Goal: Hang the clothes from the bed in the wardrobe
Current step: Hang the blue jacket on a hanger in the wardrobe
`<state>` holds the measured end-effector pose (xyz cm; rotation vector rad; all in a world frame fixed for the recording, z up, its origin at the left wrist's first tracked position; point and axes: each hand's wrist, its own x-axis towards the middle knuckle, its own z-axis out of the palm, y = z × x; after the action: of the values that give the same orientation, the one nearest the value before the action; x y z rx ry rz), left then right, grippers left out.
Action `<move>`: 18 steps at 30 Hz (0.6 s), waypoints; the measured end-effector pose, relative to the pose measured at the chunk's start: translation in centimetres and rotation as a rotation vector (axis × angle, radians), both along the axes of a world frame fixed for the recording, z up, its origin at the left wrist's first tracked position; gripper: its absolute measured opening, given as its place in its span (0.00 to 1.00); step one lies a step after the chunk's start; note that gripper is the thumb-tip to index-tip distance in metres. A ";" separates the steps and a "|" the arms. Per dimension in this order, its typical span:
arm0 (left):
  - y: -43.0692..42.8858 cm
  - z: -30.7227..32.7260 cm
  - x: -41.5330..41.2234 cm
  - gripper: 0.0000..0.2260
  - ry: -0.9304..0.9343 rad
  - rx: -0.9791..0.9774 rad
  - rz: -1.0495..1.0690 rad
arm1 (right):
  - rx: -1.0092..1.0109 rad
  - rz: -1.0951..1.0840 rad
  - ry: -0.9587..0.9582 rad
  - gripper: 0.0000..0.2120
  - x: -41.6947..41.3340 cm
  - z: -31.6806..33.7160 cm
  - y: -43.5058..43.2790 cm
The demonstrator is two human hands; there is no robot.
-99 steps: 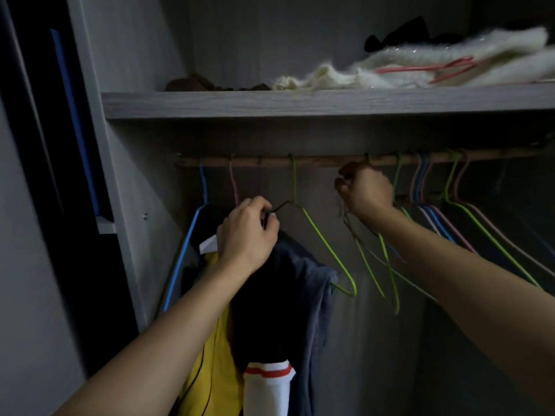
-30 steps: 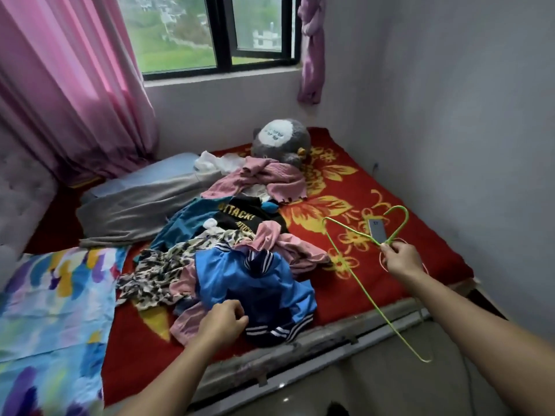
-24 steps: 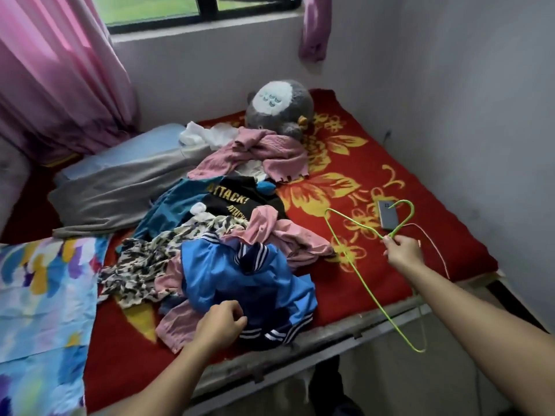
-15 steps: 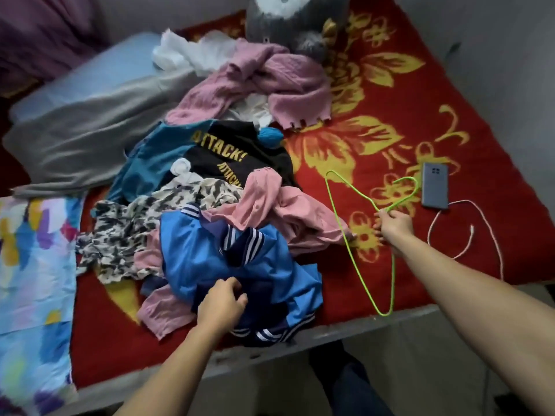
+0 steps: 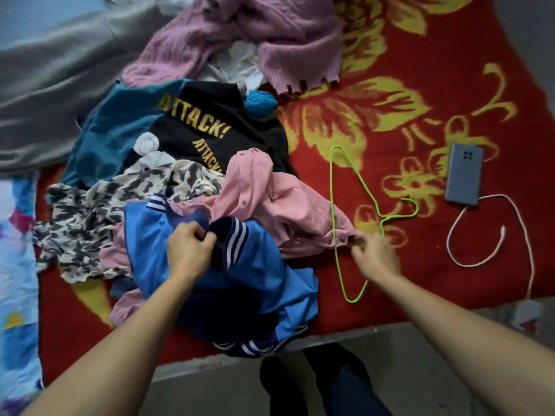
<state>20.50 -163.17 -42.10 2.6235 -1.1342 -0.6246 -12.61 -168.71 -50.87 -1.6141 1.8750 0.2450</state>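
A pile of clothes lies on the red flowered bed cover (image 5: 450, 70). On top at the front is a blue jacket (image 5: 255, 283) with a navy striped collar, and my left hand (image 5: 189, 250) grips that collar. A pink shirt (image 5: 270, 199) lies just behind it, next to a black "ATTACK!" shirt (image 5: 210, 124), a camouflage garment (image 5: 99, 211) and a pink knit sweater (image 5: 270, 34). A green wire hanger (image 5: 336, 205) rests on the bed right of the pile. My right hand (image 5: 375, 256) holds the hanger's wire below its hook, fingertips by the pink shirt's edge.
A grey phone (image 5: 464, 175) with a white cable (image 5: 516, 223) lies on the cover at the right. A grey blanket (image 5: 45, 94) is at the back left and a colourful sheet (image 5: 15, 265) at the left. The bed's front edge (image 5: 345, 334) runs below the pile.
I turned from the wardrobe to the bed and leaned in. My right hand lowered the green hanger onto the cover beside the pile. My left hand moved up the blue jacket to its collar.
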 end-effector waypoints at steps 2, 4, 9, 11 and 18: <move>-3.2 2.1 1.1 0.11 0.049 -0.172 0.091 | 0.127 0.116 -0.120 0.17 3.2 0.1 1.9; -6.5 4.0 3.0 0.12 0.148 -0.351 0.212 | 0.298 0.208 -0.164 0.29 6.5 -0.6 3.6; -8.5 4.6 6.6 0.09 0.464 -0.565 0.282 | 0.509 0.009 -0.086 0.18 11.2 -3.5 6.7; -6.5 3.9 6.9 0.04 0.487 -0.494 0.218 | 0.555 -0.240 -0.300 0.05 12.5 -2.3 7.2; 7.1 0.1 6.6 0.11 0.251 0.007 0.036 | 0.288 -0.855 -0.879 0.10 16.6 6.6 -2.4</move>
<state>27.13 -156.05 -42.02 2.4776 -1.0083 -0.9211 3.98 -171.13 -44.28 -0.4644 1.5251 -0.4720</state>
